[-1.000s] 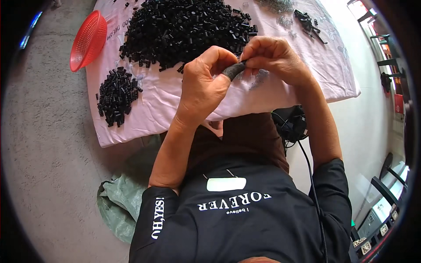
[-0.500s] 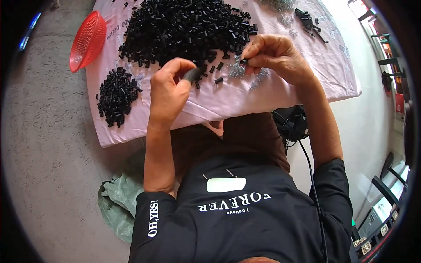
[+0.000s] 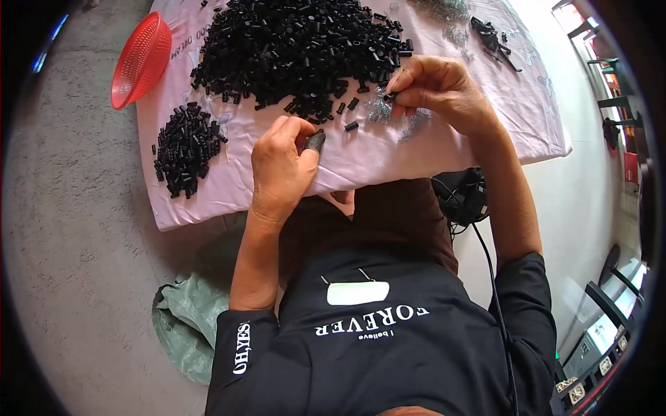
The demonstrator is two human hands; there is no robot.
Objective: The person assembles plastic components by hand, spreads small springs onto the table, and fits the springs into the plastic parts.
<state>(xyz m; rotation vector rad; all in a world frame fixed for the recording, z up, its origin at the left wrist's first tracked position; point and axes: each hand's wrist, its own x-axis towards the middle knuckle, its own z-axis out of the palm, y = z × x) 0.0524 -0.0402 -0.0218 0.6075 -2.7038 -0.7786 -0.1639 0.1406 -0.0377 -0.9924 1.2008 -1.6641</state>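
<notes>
My right hand (image 3: 444, 93) is closed, pinching a small black hollow cylinder (image 3: 390, 98) between thumb and fingertips, with its open end showing. My left hand (image 3: 283, 163) is held near the table's front edge, fingers curled against the thumb. A dark grey finger cover (image 3: 316, 142) sits on that thumb; whatever the fingertips hold is hidden. Just beyond the left hand lies a large heap of black cylinders (image 3: 291, 52), with several loose ones (image 3: 352, 126) between the hands. Small clear or silvery pieces (image 3: 378, 111) are scattered under my right hand.
A smaller pile of black cylinders (image 3: 184, 149) lies on the left of the pink cloth (image 3: 236, 163). A red perforated basket (image 3: 142, 62) leans at the left edge. Toward the far right are black scraps (image 3: 494, 41) and more clear pieces (image 3: 444, 10). A black cable (image 3: 489, 260) hangs beside my right arm.
My left hand has moved down and slightly right, away from the heap toward the table's front edge. My right hand stays almost in place, still pinching the black cylinder.
</notes>
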